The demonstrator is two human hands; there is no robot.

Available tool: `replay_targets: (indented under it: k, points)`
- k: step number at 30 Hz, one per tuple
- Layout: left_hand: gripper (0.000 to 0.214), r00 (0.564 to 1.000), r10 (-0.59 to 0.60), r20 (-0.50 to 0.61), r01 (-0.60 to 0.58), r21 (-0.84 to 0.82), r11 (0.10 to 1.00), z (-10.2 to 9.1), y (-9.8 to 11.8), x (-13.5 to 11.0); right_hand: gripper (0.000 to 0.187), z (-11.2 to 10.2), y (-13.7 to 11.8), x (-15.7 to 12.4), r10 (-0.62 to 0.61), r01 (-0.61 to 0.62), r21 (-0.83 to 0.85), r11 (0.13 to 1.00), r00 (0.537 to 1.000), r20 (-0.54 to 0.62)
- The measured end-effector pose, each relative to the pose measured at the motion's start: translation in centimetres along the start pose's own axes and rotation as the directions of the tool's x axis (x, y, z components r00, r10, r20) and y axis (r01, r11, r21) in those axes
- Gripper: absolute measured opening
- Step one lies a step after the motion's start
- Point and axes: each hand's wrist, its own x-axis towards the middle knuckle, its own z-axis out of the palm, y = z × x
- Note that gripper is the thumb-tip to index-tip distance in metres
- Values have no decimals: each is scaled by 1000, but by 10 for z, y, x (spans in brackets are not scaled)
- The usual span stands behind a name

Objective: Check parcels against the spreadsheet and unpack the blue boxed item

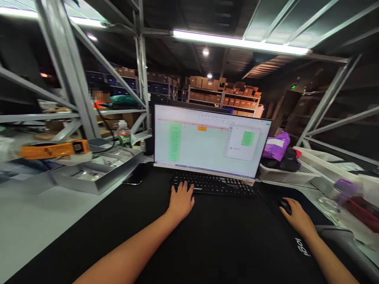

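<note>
My left hand (181, 200) rests with its fingers spread on the left end of a black keyboard (213, 184). On the right, my right hand (297, 217) is curved over a black computer mouse (284, 205), which its fingers partly hide. Behind the keyboard stands a monitor (204, 144). It shows a spreadsheet with a green column and an orange cell, and a smaller window at the right. The text is too small to read. A black desk mat (225, 232) lies under the keyboard and left forearm.
A phone (136, 174) lies left of the keyboard. Farther left are a grey tray (102, 185), an orange strap-like item (55, 150) and a bottle (123, 134). White baskets (291, 175) with bagged goods stand right. Metal rack posts (143, 75) rise around the desk; another person (100, 96) is behind.
</note>
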Motion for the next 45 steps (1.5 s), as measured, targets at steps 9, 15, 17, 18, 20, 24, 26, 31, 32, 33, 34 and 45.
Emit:
replay_targets:
  k: [9,15,17,18,20,24,26,31,32,33,34,45]
  points:
    - [68,1000,-4,16,5,-67,998,5,-4,-3,65,33,34,4,-40,46,128,991,998,-48]
    - [61,1000,-5,-9,4,-41,999,3,0,-2,62,19,13,4,-9,15,138,990,999,-47]
    - [57,1000,-10,-18,9,-33,999,2,1,-2,58,11,3,3,10,-7,108,994,1000,-21]
    - [57,1000,-14,-19,13,-31,999,1,2,-2,56,6,-1,2,18,-17,89,996,1000,-3]
    - [56,1000,-20,-21,20,-22,1000,1,3,-2,56,-2,-8,0,33,-35,53,998,999,33]
    - [56,1000,-12,-26,12,14,1000,2,2,1,53,-10,-11,1,61,-62,11,998,994,86]
    - [55,1000,-1,-19,1,41,999,3,1,3,50,-9,-9,2,68,-68,-2,998,993,96]
    - [54,999,10,-35,-7,76,997,5,0,5,45,-5,-9,0,68,-66,-33,997,995,72]
    - [54,999,8,-33,-5,82,997,5,1,5,45,-5,-10,0,63,-61,-39,997,996,70]
    - [54,1000,6,-28,-4,87,996,5,1,5,45,-5,-12,-1,59,-56,-43,997,996,70]
    - [54,1000,5,-22,-2,93,996,4,1,5,45,-6,-13,-1,56,-53,-45,998,996,73]
    - [54,1000,9,-16,-7,114,993,4,1,5,50,-9,-18,-1,96,-87,-94,992,991,93]
